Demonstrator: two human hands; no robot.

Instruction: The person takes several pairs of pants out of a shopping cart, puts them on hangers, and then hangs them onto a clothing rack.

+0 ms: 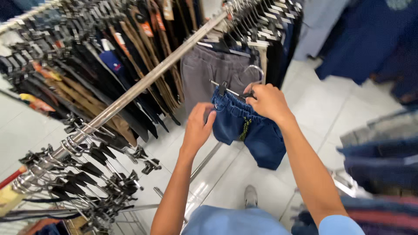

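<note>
Where the rail (143, 82) runs bare, blue shorts (250, 130) hang just right of it on a clip hanger (235, 91); right hand (270, 102) clenched on hanger and waistband; left hand (198, 126) pinching the waistband's left edge

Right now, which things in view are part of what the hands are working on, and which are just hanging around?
In hand:
- blue denim shorts
- black clip hanger with metal hook
- left hand, at the waistband
- right hand, gripping the hanger

Just around:
- long metal clothes rail
- empty black clip hangers
- grey trousers
- white tiled floor
</note>
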